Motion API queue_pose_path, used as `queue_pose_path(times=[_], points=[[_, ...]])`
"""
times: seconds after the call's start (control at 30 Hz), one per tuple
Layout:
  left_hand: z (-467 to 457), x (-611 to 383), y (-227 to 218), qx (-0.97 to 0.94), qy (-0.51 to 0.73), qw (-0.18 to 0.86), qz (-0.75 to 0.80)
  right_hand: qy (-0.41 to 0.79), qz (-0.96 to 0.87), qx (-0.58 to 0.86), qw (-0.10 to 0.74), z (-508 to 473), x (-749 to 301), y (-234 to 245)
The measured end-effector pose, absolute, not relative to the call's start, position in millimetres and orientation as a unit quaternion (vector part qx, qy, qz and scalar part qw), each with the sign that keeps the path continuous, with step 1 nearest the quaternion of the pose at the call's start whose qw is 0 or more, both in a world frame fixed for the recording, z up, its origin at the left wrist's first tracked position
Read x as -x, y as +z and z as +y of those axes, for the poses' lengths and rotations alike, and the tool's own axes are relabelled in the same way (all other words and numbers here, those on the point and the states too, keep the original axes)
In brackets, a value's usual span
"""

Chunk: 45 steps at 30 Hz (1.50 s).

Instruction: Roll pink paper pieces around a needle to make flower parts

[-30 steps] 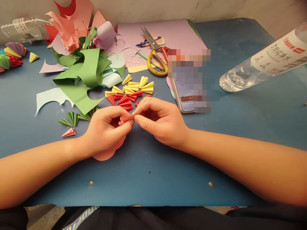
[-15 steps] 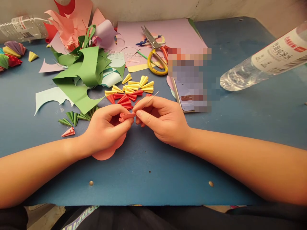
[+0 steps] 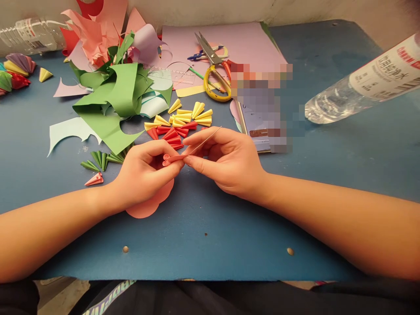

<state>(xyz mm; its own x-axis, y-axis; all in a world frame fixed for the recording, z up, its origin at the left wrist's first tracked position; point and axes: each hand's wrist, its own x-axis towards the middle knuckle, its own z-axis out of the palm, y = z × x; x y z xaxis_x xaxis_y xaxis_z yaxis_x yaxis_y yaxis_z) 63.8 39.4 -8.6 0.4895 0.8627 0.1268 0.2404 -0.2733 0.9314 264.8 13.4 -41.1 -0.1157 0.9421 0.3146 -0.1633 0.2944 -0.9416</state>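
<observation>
My left hand (image 3: 144,175) is closed on a pink paper piece (image 3: 149,205) whose upper edge is rolled into a small curl (image 3: 167,159) between thumb and fingers. My right hand (image 3: 226,162) pinches a thin needle-like stick (image 3: 206,138) at the other end of the rolled edge; the stick points up and to the right. The two hands touch at the roll, low over the blue table (image 3: 203,227). Just beyond them lie several red (image 3: 170,135) and yellow paper cones (image 3: 188,116).
Green cones (image 3: 101,159) and one pink cone (image 3: 94,179) lie to the left. Cut paper scraps (image 3: 114,83), yellow-handled scissors (image 3: 213,74) and a phone (image 3: 256,129) sit behind. A plastic bottle (image 3: 361,87) lies at the right, another (image 3: 31,37) at back left.
The right hand has turned slightly, and the stick's tip has risen and swung to the right. The left hand keeps its grip on the rolled pink paper.
</observation>
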Motion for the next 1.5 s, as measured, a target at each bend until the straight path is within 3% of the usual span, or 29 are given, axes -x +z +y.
queue_pose_path(times=[1.5], points=[[41.5, -66.4, -0.6, -0.689, 0.301, 0.544, 0.371, 0.503, -0.525, 0.377, 0.573, 12.9, -264.6, -36.5]])
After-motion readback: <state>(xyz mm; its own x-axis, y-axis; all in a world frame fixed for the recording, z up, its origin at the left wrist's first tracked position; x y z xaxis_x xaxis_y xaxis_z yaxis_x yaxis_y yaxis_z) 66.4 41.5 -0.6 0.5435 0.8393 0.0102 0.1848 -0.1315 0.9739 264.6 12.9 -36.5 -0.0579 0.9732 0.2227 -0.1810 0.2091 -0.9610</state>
